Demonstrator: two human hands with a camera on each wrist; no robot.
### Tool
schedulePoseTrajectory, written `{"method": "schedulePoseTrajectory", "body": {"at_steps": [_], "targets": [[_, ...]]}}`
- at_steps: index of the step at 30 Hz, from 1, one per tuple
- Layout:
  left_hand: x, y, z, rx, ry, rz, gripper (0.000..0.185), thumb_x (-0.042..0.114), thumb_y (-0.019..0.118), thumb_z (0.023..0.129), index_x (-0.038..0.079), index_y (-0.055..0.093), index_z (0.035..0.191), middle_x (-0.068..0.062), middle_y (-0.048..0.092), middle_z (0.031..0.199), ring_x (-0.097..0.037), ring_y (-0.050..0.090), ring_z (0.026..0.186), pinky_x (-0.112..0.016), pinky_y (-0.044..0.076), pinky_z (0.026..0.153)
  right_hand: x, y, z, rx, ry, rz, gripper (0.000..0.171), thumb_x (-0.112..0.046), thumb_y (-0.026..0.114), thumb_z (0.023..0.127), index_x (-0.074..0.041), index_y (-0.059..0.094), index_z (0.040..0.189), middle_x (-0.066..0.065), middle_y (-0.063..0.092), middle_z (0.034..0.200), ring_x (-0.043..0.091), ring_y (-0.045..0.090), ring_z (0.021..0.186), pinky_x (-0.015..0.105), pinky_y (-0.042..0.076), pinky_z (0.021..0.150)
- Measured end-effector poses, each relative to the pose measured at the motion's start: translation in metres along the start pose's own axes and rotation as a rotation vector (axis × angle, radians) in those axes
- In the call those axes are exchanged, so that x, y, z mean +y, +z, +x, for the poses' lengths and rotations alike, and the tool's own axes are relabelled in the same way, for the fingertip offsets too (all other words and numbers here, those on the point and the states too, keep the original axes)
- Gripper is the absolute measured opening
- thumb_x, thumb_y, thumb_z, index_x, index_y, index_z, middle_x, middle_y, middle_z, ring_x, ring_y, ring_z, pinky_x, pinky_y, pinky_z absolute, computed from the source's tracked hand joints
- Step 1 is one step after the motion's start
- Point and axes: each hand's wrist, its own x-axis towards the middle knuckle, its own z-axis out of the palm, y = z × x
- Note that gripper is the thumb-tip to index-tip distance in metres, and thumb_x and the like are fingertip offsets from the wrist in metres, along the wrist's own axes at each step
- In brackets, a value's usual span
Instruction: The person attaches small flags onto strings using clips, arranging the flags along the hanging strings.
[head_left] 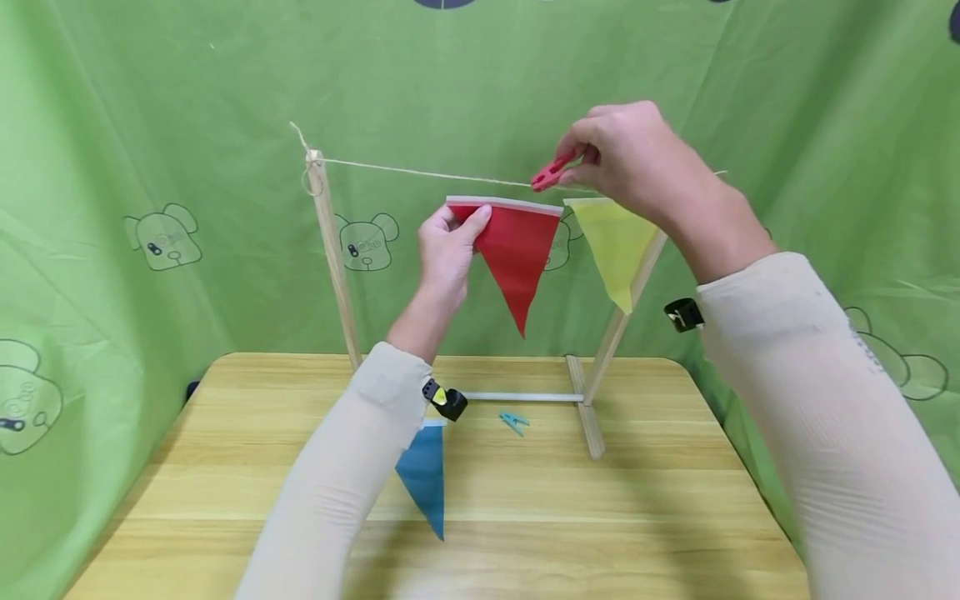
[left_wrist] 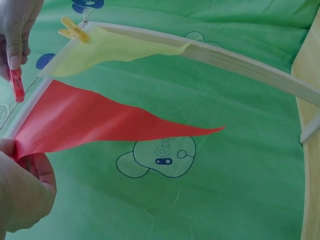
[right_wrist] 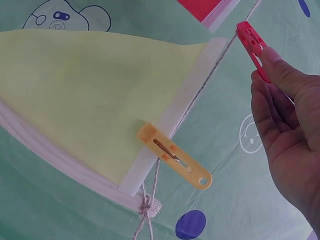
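My left hand [head_left: 447,254] pinches a red triangular pennant [head_left: 517,254] by the left end of its white top band, and the tip hangs down. In my right hand [head_left: 637,154] is a red clothespin [head_left: 550,173], pinched between thumb and fingers, its nose right at the string [head_left: 420,172]. The pennant's band is just below the string in the head view. To the right hangs a yellow pennant [head_left: 611,237], fastened by an orange-yellow clothespin [right_wrist: 148,134] near the knotted end of the string.
Two wooden posts, a left post [head_left: 335,258] and a right post [head_left: 609,346], carry the string. A pale bar [head_left: 525,397] runs low between them. On the table [head_left: 645,533] lie a light-blue clothespin [head_left: 513,421] and a blue pennant [head_left: 427,471], partly behind the left sleeve. A green curtain [head_left: 247,275] hangs behind.
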Motion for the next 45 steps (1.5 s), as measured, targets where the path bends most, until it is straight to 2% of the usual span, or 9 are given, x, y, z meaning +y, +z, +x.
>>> {"method": "schedulePoseTrajectory", "body": {"at_steps": [3,7,10,20,30,45], "targets": [[0.001,0.002,0.0,0.0,-0.002,-0.001,0.017,0.006,0.074,0.094,0.0,0.072,0.11,-0.006,0.07,0.094,-0.016,0.068,0.082,-0.025,0.061,0.075,-0.001,-0.001,0.002,0.003,-0.009,-0.01,0.018,-0.013,0.079,0.092,-0.003,0.078,0.106,0.013,0.074,0.101,0.024,0.067,0.085,0.023,0.05,0.071],[0.002,0.004,0.0,-0.004,0.001,0.002,0.018,0.007,0.074,0.095,0.0,0.072,0.111,-0.007,0.071,0.096,-0.017,0.069,0.083,-0.027,0.062,0.077,-0.003,-0.002,0.004,-0.003,-0.011,-0.007,0.018,-0.012,0.079,0.092,-0.001,0.078,0.105,0.016,0.075,0.101,0.027,0.069,0.087,0.035,0.058,0.076],[0.003,0.006,0.001,-0.006,0.005,0.002,0.017,0.006,0.074,0.095,0.0,0.072,0.11,-0.007,0.07,0.096,-0.017,0.069,0.083,-0.027,0.062,0.078,-0.004,-0.003,0.006,-0.015,-0.006,-0.005,0.018,-0.012,0.079,0.092,-0.001,0.078,0.106,0.017,0.075,0.102,0.028,0.07,0.087,0.041,0.06,0.078],[0.003,0.011,0.002,0.008,0.051,-0.016,0.015,0.003,0.075,0.093,-0.002,0.072,0.107,-0.005,0.067,0.091,-0.015,0.065,0.08,-0.023,0.06,0.072,-0.004,-0.005,0.009,-0.03,-0.03,-0.028,0.015,-0.013,0.08,0.091,-0.002,0.079,0.1,0.017,0.077,0.099,0.029,0.071,0.084,0.041,0.06,0.077],[0.004,0.014,0.001,0.034,0.08,0.02,0.015,0.005,0.074,0.094,-0.002,0.072,0.108,-0.004,0.068,0.093,-0.015,0.065,0.085,-0.026,0.061,0.08,-0.005,-0.005,0.013,-0.058,-0.029,-0.052,0.015,-0.013,0.082,0.089,-0.002,0.08,0.099,0.017,0.077,0.099,0.027,0.069,0.082,0.039,0.056,0.073],[0.006,0.019,-0.002,0.041,0.093,0.018,0.015,0.006,0.073,0.095,-0.001,0.073,0.108,-0.003,0.067,0.091,-0.015,0.064,0.083,-0.024,0.059,0.078,-0.009,-0.003,0.015,-0.101,-0.022,-0.037,0.014,-0.011,0.082,0.089,-0.002,0.079,0.099,0.018,0.077,0.1,0.028,0.07,0.085,0.043,0.061,0.079]]}}
